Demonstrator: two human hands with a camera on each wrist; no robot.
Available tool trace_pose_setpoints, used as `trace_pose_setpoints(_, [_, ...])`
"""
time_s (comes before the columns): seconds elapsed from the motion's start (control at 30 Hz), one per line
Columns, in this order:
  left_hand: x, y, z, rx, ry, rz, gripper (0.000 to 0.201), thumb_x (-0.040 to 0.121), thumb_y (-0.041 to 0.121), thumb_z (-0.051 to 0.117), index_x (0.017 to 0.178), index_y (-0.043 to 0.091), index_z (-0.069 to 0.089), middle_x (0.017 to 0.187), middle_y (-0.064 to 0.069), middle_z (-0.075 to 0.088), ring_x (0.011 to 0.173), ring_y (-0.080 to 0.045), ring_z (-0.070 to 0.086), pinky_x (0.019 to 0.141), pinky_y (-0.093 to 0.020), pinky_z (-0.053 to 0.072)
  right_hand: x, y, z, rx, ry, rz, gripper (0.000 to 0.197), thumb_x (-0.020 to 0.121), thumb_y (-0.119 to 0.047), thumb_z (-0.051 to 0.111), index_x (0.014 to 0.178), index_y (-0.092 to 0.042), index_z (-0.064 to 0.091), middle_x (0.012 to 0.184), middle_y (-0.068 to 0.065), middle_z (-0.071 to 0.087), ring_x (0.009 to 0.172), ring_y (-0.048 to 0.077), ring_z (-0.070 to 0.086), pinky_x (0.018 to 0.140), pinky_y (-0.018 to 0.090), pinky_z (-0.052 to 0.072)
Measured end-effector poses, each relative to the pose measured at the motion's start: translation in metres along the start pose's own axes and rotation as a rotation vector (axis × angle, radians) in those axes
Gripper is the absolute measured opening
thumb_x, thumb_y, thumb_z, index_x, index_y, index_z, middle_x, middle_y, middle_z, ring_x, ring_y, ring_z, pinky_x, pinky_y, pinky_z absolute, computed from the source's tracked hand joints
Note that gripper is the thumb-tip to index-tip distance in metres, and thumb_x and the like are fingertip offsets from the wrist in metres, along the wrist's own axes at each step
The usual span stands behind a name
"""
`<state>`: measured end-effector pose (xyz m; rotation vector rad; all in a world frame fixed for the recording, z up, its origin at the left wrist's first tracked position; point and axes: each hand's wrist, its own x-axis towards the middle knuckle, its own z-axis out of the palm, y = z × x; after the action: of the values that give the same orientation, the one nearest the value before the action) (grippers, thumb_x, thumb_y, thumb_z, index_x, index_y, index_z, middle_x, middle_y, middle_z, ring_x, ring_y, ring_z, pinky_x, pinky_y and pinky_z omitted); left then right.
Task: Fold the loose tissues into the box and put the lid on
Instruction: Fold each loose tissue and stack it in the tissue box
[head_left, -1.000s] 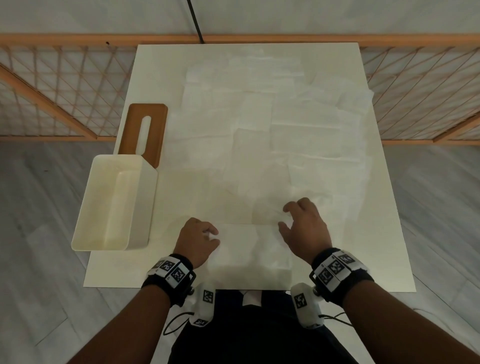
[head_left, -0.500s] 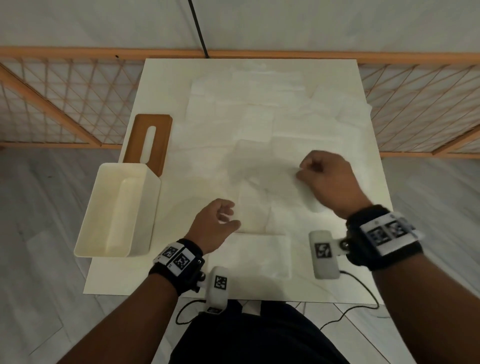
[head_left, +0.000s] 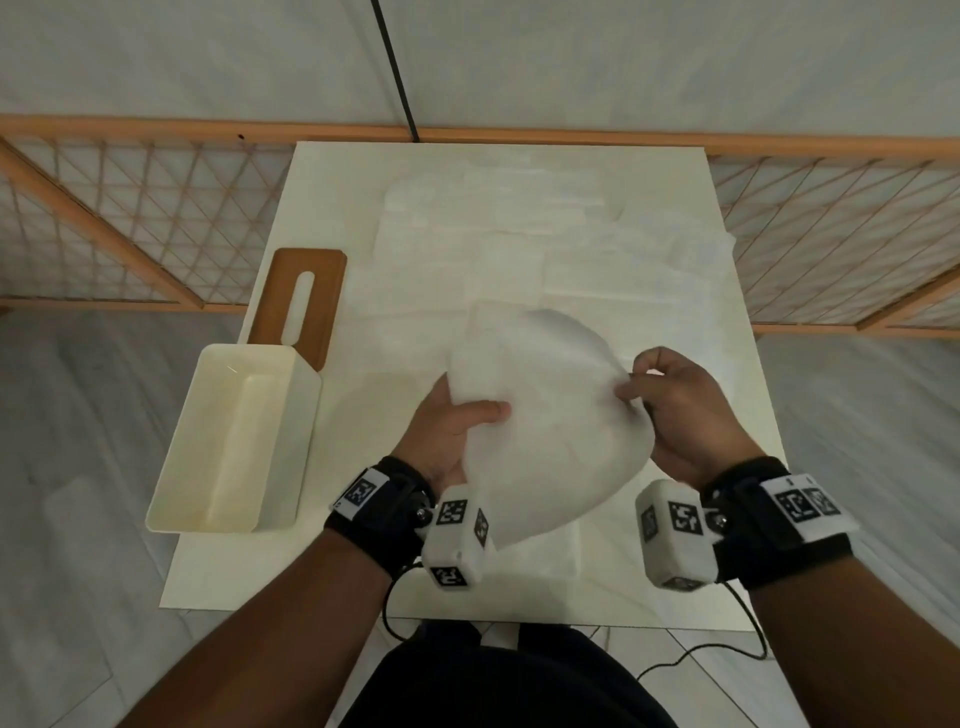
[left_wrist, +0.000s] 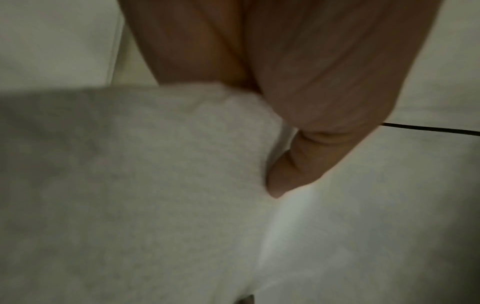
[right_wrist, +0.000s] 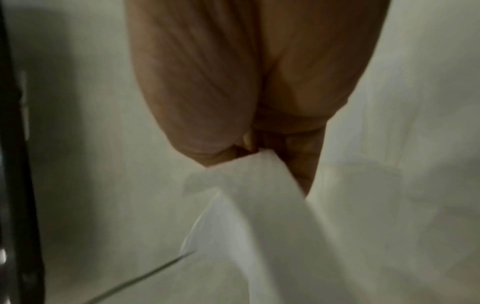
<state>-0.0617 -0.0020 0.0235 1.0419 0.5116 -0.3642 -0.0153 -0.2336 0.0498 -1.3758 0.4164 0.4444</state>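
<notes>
while both hands, left (head_left: 451, 431) and right (head_left: 685, 415), pinch one tissue (head_left: 550, 421) above the tabletop (head_left: 332, 218), folding is under way; next, halve it for the box (head_left: 234, 441).

The light is dim and soft. The head view is fairly sharp, but its edges bend outward. Both wrist views are blurred and grainy, with grey shadow on the left side.

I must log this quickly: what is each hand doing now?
Left hand: closed, holding the left edge of the lifted tissue.
Right hand: closed, pinching the right edge of the same tissue.
</notes>
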Motion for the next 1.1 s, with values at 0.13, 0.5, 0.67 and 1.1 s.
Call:
trace_pose_setpoints(0.13, [0.0,0.02,-0.018,0.027,0.049,0.115,0.077,0.075,-0.015,0.07,0.139,0.021,0.046,0.118,-0.014,0.069,0.103,-0.029,0.069,0.078,-0.04,0.058,-0.003,0.004,0.001,-0.125,-0.029,-0.004,0.033,0.083,0.017,0.05,0.08,-0.016,0.05,0.065,0.008,0.053,0.063,0.025,0.05,0.049,0.027,0.04])
trace_pose_setpoints(0.5, [-0.023,0.037,-0.034,0.388,-0.022,0.238,0.043,0.076,-0.009,0.073,0.102,0.025,0.075,0.12,0.0,0.07,0.113,-0.025,0.065,0.099,-0.05,0.051,-0.005,-0.004,0.008,0.162,-0.146,0.124,0.04,0.095,-0.035,0.061,0.132,-0.021,0.058,0.108,0.015,0.069,0.091,0.033,0.065,0.081,0.043,0.053])
trace_pose_setpoints(0.67, [-0.03,0.016,-0.038,0.195,0.145,0.28,0.042,0.08,-0.008,0.072,0.109,0.021,0.075,0.126,-0.004,0.068,0.119,-0.026,0.063,0.102,-0.047,0.05,-0.02,0.033,0.012,0.159,-0.298,0.154,0.061,0.084,-0.023,0.073,0.141,-0.02,0.051,0.121,0.016,0.069,0.097,0.037,0.07,0.081,0.05,0.059])
trace_pose_setpoints(1.1, [-0.044,0.008,-0.063,0.519,0.122,0.274,0.051,0.082,-0.011,0.068,0.115,0.028,0.069,0.08,0.011,0.072,0.077,-0.014,0.067,0.081,-0.029,0.056,-0.023,0.027,0.014,-0.368,-0.176,-0.184,0.031,0.084,-0.001,0.076,0.109,-0.018,0.072,0.144,-0.018,0.051,0.097,0.013,0.073,0.077,0.031,0.06])
